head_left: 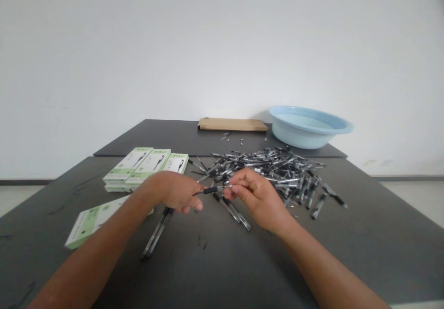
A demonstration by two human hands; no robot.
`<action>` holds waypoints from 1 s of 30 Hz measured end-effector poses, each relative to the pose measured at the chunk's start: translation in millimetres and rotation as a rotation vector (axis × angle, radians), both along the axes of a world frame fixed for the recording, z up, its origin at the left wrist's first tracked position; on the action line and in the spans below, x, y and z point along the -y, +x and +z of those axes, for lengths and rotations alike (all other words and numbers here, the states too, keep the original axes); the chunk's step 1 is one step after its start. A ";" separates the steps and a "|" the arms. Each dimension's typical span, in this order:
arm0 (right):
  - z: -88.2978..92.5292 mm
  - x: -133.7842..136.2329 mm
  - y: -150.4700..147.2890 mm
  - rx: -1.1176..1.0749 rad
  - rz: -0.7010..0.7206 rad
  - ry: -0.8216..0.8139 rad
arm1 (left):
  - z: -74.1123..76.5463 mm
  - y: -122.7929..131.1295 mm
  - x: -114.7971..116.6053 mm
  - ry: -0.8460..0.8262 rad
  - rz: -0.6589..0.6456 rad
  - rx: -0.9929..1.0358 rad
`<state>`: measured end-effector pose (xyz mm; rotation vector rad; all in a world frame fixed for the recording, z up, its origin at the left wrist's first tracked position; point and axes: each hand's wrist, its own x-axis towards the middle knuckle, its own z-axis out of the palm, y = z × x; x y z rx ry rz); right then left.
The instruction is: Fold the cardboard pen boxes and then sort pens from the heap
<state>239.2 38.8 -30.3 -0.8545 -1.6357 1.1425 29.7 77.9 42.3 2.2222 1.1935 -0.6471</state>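
Observation:
My left hand (175,191) is closed on a pen (211,190) with a black grip, held level above the table and pointing right. My right hand (255,195) pinches thumb and forefinger together at the pen's right end; the fingertips hide part of that end. Behind and right of my hands lies a heap of loose clear-and-black pens (277,170). Below my left hand, a few pens (157,235) lie side by side on the dark table. Two more pens (236,212) rest under the held pen, near my right hand.
Stacked green-and-white pen boxes (138,165) stand at left, with another box (95,219) nearer, partly behind my left forearm. Farther back are a flat cardboard piece (232,124), a light blue basin (308,128) and several tiny parts (242,141). A white wall rises behind.

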 end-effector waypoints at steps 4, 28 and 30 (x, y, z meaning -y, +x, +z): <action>-0.1 1.3 -0.3 0.033 -0.016 0.023 | 0.9 2.9 1.2 0.013 -0.013 -0.008; 0.0 7.4 -6.5 0.367 -0.107 0.252 | -0.4 7.3 3.5 0.032 -0.027 -0.056; 0.0 7.8 -5.6 0.422 -0.132 0.304 | -0.2 7.9 5.0 0.037 -0.025 -0.056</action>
